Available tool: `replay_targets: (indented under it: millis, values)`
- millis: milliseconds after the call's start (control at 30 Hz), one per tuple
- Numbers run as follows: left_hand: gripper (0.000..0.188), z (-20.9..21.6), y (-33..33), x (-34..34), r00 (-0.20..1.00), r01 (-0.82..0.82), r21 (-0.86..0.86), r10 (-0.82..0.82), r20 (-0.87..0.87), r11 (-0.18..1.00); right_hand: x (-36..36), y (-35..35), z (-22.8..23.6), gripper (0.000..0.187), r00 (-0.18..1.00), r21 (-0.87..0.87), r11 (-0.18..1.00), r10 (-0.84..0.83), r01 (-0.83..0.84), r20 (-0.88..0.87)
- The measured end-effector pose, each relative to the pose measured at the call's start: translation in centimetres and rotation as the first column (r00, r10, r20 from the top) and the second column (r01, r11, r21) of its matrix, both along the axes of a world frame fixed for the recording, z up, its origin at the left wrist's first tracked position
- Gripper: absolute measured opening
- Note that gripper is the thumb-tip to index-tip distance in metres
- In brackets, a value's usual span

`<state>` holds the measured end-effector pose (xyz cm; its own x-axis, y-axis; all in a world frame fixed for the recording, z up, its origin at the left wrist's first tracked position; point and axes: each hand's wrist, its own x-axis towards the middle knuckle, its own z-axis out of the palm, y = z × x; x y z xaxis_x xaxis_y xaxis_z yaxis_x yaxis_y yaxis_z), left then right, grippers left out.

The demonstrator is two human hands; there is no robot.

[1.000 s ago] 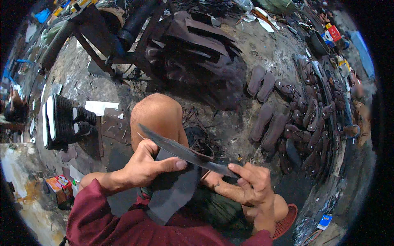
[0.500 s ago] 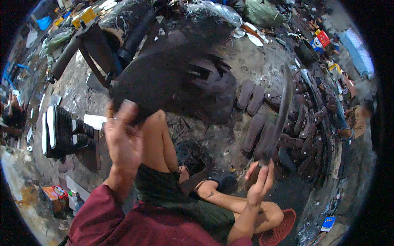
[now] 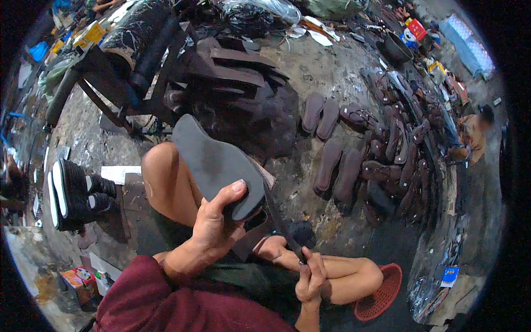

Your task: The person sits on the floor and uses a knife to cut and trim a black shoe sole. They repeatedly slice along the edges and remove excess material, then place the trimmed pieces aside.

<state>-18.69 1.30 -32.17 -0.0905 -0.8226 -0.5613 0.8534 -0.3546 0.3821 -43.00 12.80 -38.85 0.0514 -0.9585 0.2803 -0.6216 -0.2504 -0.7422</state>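
Note:
My left hand (image 3: 213, 218) grips a smooth grey shoe sole (image 3: 215, 160), thumb pressed flat on its near end and the fingers hidden underneath. The sole tilts up over my bent knee. Lower right, my right hand (image 3: 310, 274) is closed around the near end of a long, narrow dark strip (image 3: 286, 228). Its far end reaches the sole's right edge; whether it is a blade or a flexible strip I cannot tell. A tan-pink piece (image 3: 264, 172) shows behind that edge.
A heap of dark brown sheets (image 3: 238, 105) lies ahead, beside a dark metal frame (image 3: 105, 83). Pairs of brown soles (image 3: 327, 166) and many sandals (image 3: 395, 133) cover the right side. Black white-edged soles (image 3: 69, 193) are stacked left; a red basket (image 3: 379, 293) sits by my leg.
A large dark blur above my left hand is gone, and the grey sole now shows plainly in that hand. My right hand has come left and down, bringing the strip to the sole.

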Motion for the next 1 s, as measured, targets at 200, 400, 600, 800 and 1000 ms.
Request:
replay_targets:
  millis: [200, 400, 600, 800, 1000]
  values:
    - [0.04, -2.4, 2.2, 0.8, 0.955, 0.09, -0.097, -0.058, 0.291, 0.991, 1.6, -3.0, 3.2, 0.032, 0.989, 0.217, 0.965, 0.136, -0.147, 0.065]
    - [0.051, -4.1, 3.4, 1.6, 0.957, 0.18, -0.119, -0.146, 0.249, 0.976, 4.5, -7.1, 3.1, 0.033, 0.978, 0.206, 0.956, 0.207, -0.208, 0.024]
    - [0.029, -3.1, 1.8, 3.1, 0.611, 0.408, -0.041, -0.239, 0.754, 0.912, 8.4, -11.6, 1.5, 0.036, 0.936, 0.129, 0.98, 0.102, -0.153, 0.337]
    - [0.024, -2.0, -4.2, 8.7, -0.055, 0.584, -0.595, 0.759, 0.649, 0.552, 6.2, -9.7, 2.7, 0.051, 0.37, 0.356, 0.785, -0.175, -0.507, 0.912]
    - [0.042, -3.5, -5.9, 7.8, -0.106, 0.403, -0.731, 0.822, 0.56, 0.551, 6.6, -6.9, 4.0, 0.025, 0.558, 0.583, 0.758, -0.36, -0.292, 0.748]
